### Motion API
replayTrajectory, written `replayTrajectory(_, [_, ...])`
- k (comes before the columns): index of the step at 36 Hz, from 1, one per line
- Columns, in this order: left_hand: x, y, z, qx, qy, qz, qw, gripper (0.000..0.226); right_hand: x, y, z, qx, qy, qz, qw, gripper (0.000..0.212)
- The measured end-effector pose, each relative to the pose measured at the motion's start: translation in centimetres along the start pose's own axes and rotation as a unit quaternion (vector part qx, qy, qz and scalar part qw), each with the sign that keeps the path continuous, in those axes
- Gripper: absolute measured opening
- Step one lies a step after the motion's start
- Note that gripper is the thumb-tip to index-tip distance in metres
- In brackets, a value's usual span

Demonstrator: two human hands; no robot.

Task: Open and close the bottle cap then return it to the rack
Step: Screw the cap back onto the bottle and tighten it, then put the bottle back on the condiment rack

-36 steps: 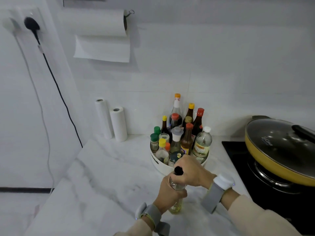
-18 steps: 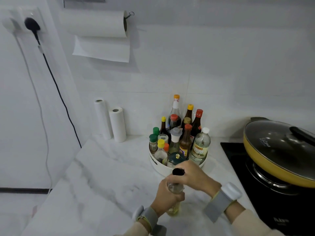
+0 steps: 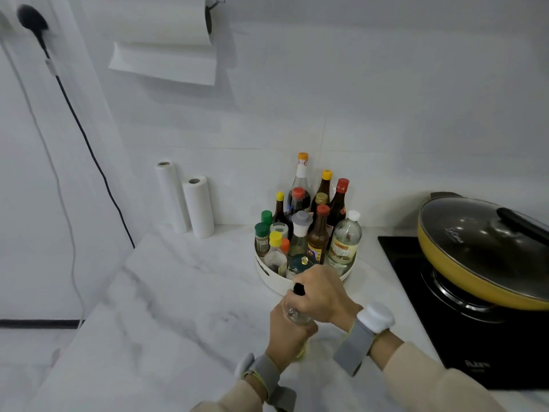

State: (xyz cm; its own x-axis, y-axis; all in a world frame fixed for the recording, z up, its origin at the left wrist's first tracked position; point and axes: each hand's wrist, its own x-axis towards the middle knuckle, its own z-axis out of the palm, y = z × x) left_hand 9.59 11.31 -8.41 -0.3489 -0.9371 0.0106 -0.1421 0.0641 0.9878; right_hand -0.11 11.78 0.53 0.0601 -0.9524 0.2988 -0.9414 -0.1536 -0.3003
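A clear glass bottle (image 3: 294,316) with yellowish liquid stands on the marble counter just in front of the rack. My left hand (image 3: 287,334) is wrapped around its body. My right hand (image 3: 322,292) is closed over the neck, fingers on the black cap (image 3: 299,289), which sits on top of the bottle. The round white rack (image 3: 269,273) behind them holds several sauce and spice bottles with coloured caps. Most of the bottle is hidden by my hands.
A yellow pan with a glass lid (image 3: 487,248) sits on the black cooktop (image 3: 416,295) to the right. Two paper rolls (image 3: 190,203) stand against the back wall at left. A black cable (image 3: 89,150) hangs down the left wall.
My hands and the bottle stay in the same spot in front of the rack; the right hand has shifted slightly on the cap. The camera has dipped a little.
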Motion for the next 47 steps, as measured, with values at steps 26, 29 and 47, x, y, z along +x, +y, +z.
replayTrajectory(26, [-1.5, 0.1, -1.0, 0.109, -0.077, 0.051, 0.99, 0.048, -4.2, 0.7, -3.2, 0.183, 0.066, 0.162, 0.967, 0.026])
replayTrajectory(29, [0.1, 2.1, 0.4, 0.107, -0.053, 0.082, 0.989, 0.051, -3.3, 2.0, -5.9, 0.194, 0.111, 0.14, 0.964, 0.02])
replayTrajectory(47, [13.7, 7.8, 5.3, 0.246, -0.073, 0.12, 0.959, 0.038, 6.2, 11.3, -8.6, 0.148, 0.166, 0.114, 0.968, 0.022])
